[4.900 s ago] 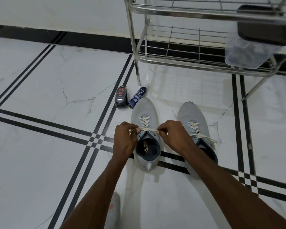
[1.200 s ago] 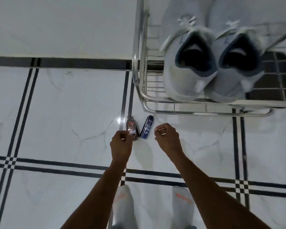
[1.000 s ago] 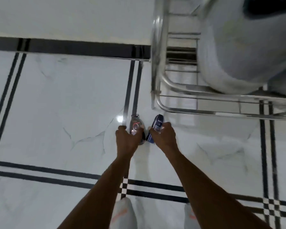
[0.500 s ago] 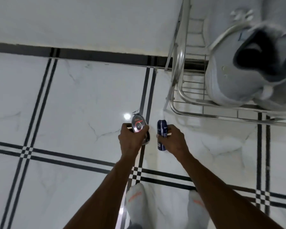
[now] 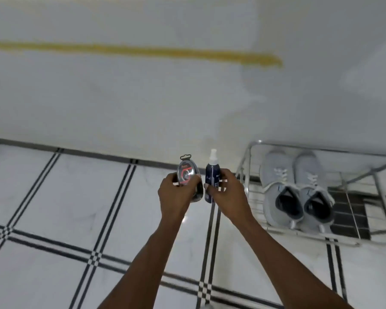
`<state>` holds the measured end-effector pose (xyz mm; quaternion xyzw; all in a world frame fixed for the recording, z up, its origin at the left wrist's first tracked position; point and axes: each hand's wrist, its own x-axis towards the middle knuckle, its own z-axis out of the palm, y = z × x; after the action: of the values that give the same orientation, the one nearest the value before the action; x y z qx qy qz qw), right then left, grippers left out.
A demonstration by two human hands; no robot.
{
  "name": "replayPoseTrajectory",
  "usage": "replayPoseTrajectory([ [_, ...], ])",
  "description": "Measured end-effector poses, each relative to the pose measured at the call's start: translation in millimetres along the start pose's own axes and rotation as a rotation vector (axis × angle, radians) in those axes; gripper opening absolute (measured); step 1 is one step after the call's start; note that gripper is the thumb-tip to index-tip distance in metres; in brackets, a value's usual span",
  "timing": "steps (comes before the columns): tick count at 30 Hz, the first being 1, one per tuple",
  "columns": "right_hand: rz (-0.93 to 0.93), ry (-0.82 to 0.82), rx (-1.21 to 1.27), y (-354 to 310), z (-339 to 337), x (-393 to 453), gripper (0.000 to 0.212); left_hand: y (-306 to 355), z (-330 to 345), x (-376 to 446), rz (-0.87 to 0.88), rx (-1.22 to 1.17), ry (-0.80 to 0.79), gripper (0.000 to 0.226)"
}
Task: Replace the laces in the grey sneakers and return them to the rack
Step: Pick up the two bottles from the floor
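While the left hand (image 5: 176, 192) gripped a case (image 5: 186, 175) and the right hand (image 5: 226, 190) a bottle (image 5: 212, 175), either could slip if the grip loosened.

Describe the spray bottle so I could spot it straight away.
Start at the metal shoe rack holding the grey sneakers; just left of it two hands are raised. The right hand grips the spray bottle: dark blue, upright, with a white nozzle, unlike the round silvery pack beside it.
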<state>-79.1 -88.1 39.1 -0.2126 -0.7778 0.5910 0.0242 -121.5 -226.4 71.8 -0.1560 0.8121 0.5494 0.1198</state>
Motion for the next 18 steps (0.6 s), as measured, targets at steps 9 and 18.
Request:
replayPoseTrajectory([
  [9, -0.262, 0.076, 0.048, -195.2, -16.9, 50.7, 0.035, 185.6, -69.9, 24.5, 0.251, -0.070, 0.085, 0.020],
  [18, -0.510, 0.207, 0.046, -337.7, -69.1, 98.3, 0.040, 346.8, -84.9, 57.8, 0.514, -0.072, 0.131, 0.021],
])
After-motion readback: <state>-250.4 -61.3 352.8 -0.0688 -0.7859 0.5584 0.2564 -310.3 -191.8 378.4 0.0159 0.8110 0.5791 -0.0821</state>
